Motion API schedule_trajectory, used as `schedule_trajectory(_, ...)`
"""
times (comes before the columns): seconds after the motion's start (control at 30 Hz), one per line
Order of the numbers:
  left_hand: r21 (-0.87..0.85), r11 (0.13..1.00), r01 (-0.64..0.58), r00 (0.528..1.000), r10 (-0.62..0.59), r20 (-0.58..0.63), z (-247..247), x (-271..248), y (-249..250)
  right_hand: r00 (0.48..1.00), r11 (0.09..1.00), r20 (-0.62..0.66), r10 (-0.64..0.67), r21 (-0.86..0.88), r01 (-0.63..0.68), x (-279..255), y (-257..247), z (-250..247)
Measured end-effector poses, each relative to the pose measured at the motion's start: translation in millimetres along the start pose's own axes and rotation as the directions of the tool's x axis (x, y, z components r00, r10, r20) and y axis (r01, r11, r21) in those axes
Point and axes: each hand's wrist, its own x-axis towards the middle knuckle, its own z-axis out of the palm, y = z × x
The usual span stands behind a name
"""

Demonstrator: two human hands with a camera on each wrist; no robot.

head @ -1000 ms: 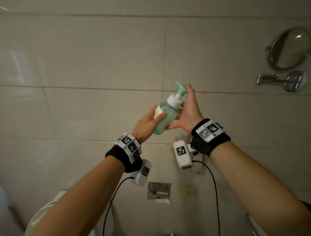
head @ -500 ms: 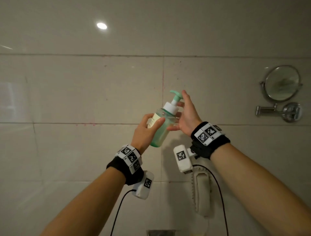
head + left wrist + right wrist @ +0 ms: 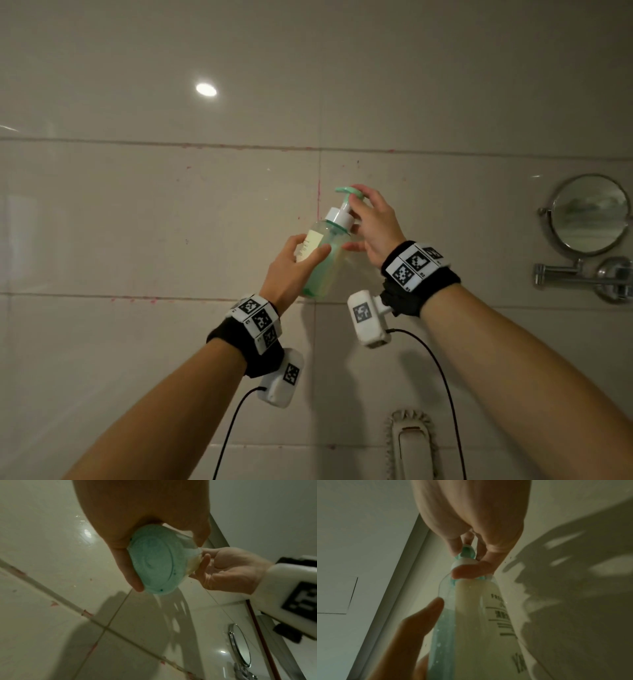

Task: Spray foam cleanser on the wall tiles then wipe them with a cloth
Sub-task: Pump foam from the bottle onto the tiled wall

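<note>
A clear bottle of green foam cleanser with a white collar and a mint pump head is held tilted in front of the beige wall tiles. My left hand grips the bottle's body, its thumb across the front. My right hand has its fingers curled over the pump head and its thumb under the collar. The nozzle points left along the wall. The left wrist view looks up at the bottle's base. In the right wrist view my fingers enclose the pump head. No cloth is in view.
Pinkish stains run along the grout lines. A round mirror on a chrome swing arm is fixed to the wall at the right. A wall telephone hangs below the hands. Cables dangle from both wrist cameras.
Both hands have kept the bottle while my view tilted up the wall. My right fingers shifted from beside the pump onto the top of its head.
</note>
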Motion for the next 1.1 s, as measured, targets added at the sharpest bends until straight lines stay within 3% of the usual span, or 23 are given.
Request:
schedule_trajectory(0.2,-0.068,0.997,-0.028,0.998,0.032,0.05,3.6,26.4,11.8,0.996,0.997,-0.06,-0.072,-0.023,0.07,23.5,-8.4,-2.1)
schedule_trajectory(0.37,-0.082,0.995,-0.052,0.997,0.056,0.044,8.9,54.3,27.5,0.993,0.985,-0.033,-0.109,-0.138,0.104,40.6,-16.5,-4.4)
schedule_trajectory(0.53,-0.045,0.995,-0.09,0.994,0.093,0.052,19.0,83.9,43.9,0.991,0.982,-0.084,-0.105,-0.164,0.09,62.4,-31.7,-10.1)
schedule_trajectory(0.77,-0.052,0.991,-0.125,0.989,0.129,0.071,28.7,106.2,60.5,0.961,0.96,-0.187,-0.206,-0.228,0.161,89.7,-45.0,-20.7)
schedule_trajectory(1.1,-0.127,0.989,-0.074,0.994,0.083,0.065,35.1,117.1,74.6,0.938,0.958,-0.274,-0.213,-0.245,0.146,111.7,-54.6,-24.0)
